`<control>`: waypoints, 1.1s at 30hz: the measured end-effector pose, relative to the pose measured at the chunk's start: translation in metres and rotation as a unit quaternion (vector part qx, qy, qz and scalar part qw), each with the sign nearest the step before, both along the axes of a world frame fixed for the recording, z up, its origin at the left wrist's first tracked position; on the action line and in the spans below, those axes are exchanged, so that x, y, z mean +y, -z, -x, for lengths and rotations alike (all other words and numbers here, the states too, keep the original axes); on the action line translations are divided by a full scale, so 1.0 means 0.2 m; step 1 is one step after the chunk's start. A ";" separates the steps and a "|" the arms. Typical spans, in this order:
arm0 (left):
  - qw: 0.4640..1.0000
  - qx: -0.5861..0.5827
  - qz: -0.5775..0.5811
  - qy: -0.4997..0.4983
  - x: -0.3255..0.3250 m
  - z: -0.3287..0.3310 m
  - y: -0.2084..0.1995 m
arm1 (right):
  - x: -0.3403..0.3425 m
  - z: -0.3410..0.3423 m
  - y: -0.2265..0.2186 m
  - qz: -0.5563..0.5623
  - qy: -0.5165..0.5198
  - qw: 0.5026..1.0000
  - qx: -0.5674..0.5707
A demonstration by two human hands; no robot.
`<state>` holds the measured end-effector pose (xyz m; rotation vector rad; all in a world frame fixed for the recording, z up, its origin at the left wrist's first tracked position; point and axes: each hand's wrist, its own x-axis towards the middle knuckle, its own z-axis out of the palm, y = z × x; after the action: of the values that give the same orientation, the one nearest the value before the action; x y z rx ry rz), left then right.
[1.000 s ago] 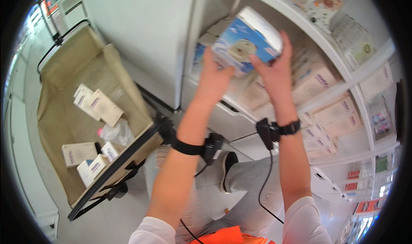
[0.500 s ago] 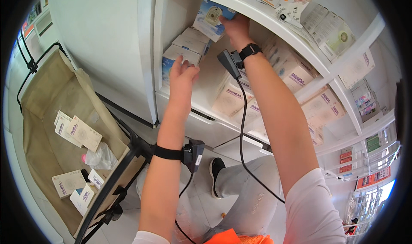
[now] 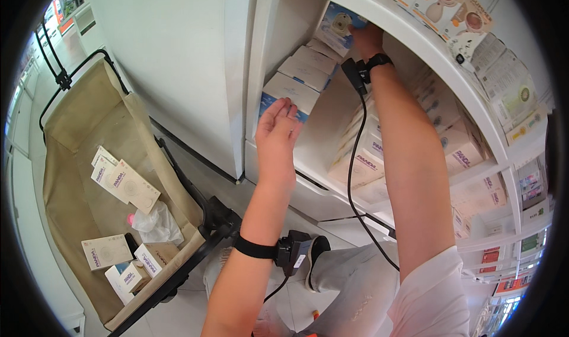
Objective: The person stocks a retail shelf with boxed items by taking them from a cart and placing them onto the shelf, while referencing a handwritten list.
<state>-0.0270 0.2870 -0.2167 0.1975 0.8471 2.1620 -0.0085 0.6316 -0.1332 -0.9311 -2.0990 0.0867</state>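
Observation:
Inside the white cabinet shelf (image 3: 252, 94), a blue box (image 3: 338, 27) with a picture of a small round-headed device stands tilted at the back. My right hand (image 3: 367, 42) grips this box by its right side, fingers partly in shadow. A row of white-topped boxes with blue sides (image 3: 290, 93) runs along the left wall of the shelf. My left hand (image 3: 277, 129) is at the front box of that row, fingers extended and holding nothing; whether the fingertips touch the box I cannot tell.
Stacked white boxes with purple lettering (image 3: 364, 159) fill the shelf's right side. At left stands a beige fabric cart (image 3: 71, 177) holding several white boxes (image 3: 106, 251) and a clear plastic bag (image 3: 157, 223). Packages (image 3: 504, 70) line the upper shelf. A black cable (image 3: 351, 177) hangs from my right wrist.
The view has shifted, so the cabinet and cart appear differently placed. More of the white-and-blue row shows. My right hand still holds the blue box at the back; my left hand stays by the front box.

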 end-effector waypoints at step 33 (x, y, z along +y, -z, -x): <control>0.934 0.355 -0.004 -0.043 -0.89 -0.17 -0.76 | -0.81 -0.07 -0.01 0.413 -0.137 0.894 0.109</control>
<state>0.0061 0.1096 -0.0650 1.0054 1.2549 2.1851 0.0062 0.4698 -0.1306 -1.0128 -1.9568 1.2526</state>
